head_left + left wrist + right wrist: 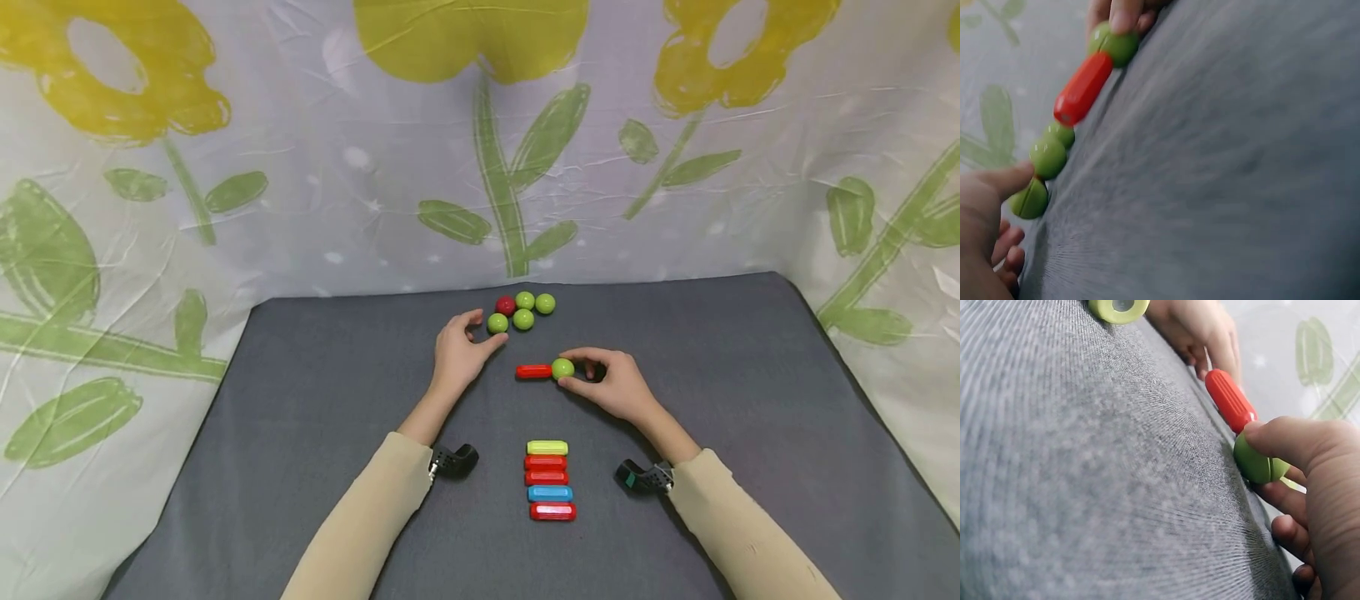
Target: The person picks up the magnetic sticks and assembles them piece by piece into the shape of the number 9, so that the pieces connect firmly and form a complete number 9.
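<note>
My right hand [611,383] pinches a green ball [562,369] between thumb and fingers. A short red rod [533,372] extends from the ball's left side, its end against the ball. My left hand [461,354] is at the group of balls farther back, thumb and index finger spread about the nearest green ball [498,323]. In the left wrist view, the left thumb [1010,180] overlaps the green balls [1030,200], while the other fingers hang apart from them. The right wrist view shows the red rod [1230,400] pointing away from the right thumb.
Beside the left hand's ball lie a red ball [506,306] and several green balls [523,319]. Nearer the front, a column of rods has a yellow one [547,447] on top, then red ones [546,477] and a blue one [550,493]. Grey cloth [337,400] covers the table.
</note>
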